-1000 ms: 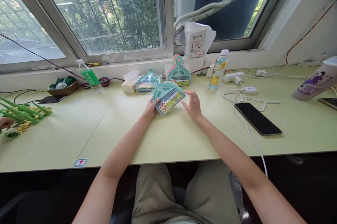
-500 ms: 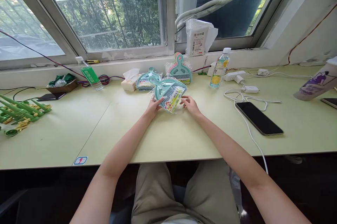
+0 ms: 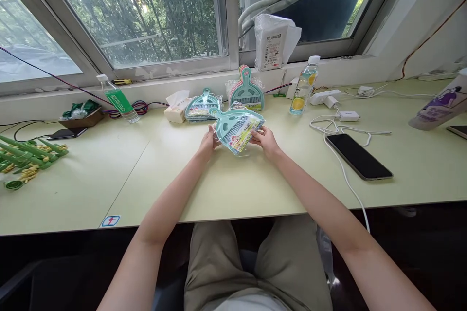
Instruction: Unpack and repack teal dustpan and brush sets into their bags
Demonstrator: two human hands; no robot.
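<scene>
Since a second ago the wrapped teal dustpan-and-brush set (image 3: 237,130) has come off the bench (image 3: 255,189) and sits lifted and tilted, handle toward 10 o'clock, label end toward 5 o'clock. Right hand (image 3: 267,139), which lay flat and open beside it, now grips the right edge, fingers closed on the plastic wrap. Left hand (image 3: 207,138) pinches the left edge, thumb on top. Both forearms reach straight forward, converging at the set, near bench centre. At 12 o'clock beyond it lie two more wrapped sets (image 3: 203,105) and (image 3: 246,92). Lemon drink bottle (image 3: 303,87) at 2 o'clock; black phone (image 3: 358,156) at 3 o'clock, well apart.
</scene>
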